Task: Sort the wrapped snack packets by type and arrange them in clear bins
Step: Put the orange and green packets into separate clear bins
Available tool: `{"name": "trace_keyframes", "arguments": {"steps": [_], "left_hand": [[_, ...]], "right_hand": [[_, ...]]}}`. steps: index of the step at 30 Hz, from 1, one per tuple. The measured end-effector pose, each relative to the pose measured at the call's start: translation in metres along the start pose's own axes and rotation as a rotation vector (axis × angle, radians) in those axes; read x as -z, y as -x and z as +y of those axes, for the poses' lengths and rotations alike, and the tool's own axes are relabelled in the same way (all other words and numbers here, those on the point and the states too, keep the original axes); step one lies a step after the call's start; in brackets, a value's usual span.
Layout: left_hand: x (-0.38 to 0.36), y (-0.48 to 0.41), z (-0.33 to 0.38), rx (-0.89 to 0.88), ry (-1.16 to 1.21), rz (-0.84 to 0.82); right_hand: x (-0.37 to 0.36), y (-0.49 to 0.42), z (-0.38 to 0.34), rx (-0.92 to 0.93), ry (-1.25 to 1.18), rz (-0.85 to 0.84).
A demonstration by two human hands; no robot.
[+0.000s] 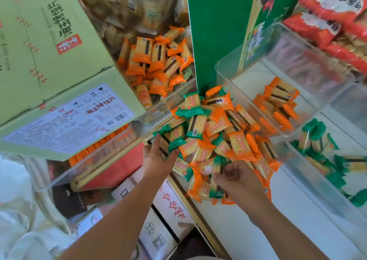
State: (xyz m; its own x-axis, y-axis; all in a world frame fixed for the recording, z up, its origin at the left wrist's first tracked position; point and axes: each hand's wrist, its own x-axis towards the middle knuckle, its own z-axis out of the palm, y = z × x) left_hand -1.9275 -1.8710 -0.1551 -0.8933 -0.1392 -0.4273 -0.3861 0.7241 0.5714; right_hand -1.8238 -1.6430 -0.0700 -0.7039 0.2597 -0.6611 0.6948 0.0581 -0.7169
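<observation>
A mixed pile of orange-ended and green-ended cracker packets (220,132) lies on the white counter. My left hand (156,158) reaches into the pile's left edge, fingers and thumb round a green-ended packet (174,138). My right hand (236,177) is curled at the pile's near side, gripping a green-ended packet (216,182) upright. A clear bin (238,61) at right holds several orange packets (278,104). A nearer clear bin (292,146) holds several green packets (315,138).
A tilted clear bin (174,93) at upper centre is full of orange packets. A light green carton (49,61) overhangs at left, a dark green box (216,31) stands behind the pile. Red snack bags (327,19) are stacked at upper right. Cartons (158,220) sit below the counter edge.
</observation>
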Motion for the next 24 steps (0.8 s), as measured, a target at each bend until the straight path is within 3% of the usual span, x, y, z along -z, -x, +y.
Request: {"name": "trace_keyframes", "arguments": {"steps": [6, 12, 19, 21, 24], "left_hand": [[-0.003, -0.007, 0.011, 0.019, -0.099, -0.046], [-0.035, 0.034, 0.028, -0.062, 0.272, -0.268], [-0.031, 0.045, 0.022, 0.025, 0.243, -0.454], [-0.026, 0.042, 0.012, 0.039, 0.207, -0.372], [-0.014, 0.048, -0.003, -0.042, -0.048, -0.157]], "right_hand": [[-0.003, -0.016, -0.007, 0.008, -0.031, -0.013], [-0.008, -0.023, -0.013, 0.026, -0.014, -0.009], [0.008, -0.024, -0.004, 0.061, -0.012, 0.048], [0.009, -0.023, 0.003, 0.032, -0.022, 0.048], [0.010, -0.019, 0.016, -0.003, -0.060, 0.047]]}}
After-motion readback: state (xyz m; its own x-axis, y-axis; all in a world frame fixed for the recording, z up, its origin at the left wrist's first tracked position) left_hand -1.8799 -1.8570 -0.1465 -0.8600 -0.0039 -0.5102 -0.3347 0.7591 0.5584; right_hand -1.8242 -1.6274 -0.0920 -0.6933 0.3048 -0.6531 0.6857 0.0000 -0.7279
